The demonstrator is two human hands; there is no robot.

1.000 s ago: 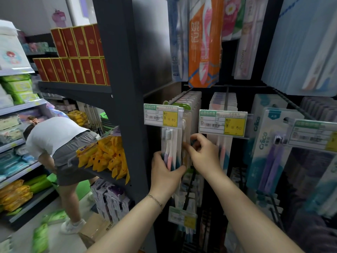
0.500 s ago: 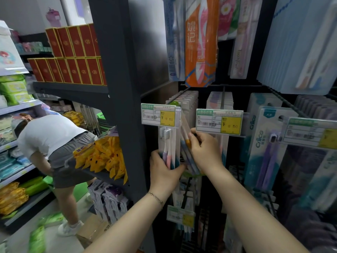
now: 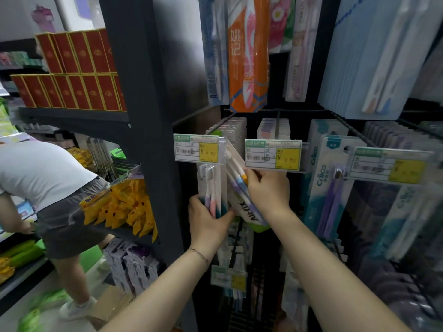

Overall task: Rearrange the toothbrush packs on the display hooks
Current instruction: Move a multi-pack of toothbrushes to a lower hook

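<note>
Head view, toothbrush bay.

- Left hand: clamped on the lower part of the upright pack, thumb against its right edge, fingers behind it. This pack hangs straight down under the left price tag and holds pastel brushes, heads up.
- Right hand: fingers curled round the tilted pack, gripping it near the middle. Its top leans left toward the left price tag; its green bottom edge points right and toward me. It touches the upright pack's right side.
- Whether the tilted pack's top is on the hook I cannot tell; the tag covers that spot.
- Hands are close together, one pack each, not touching.
- Right price tag sits just above my right knuckles. A row of packs hangs farther back behind the left tag.
- Above: an orange pack. Right: a blue-and-white pack with purple brushes.
- Far left: red boxes on a shelf, yellow packets, and a person bent over.
</note>
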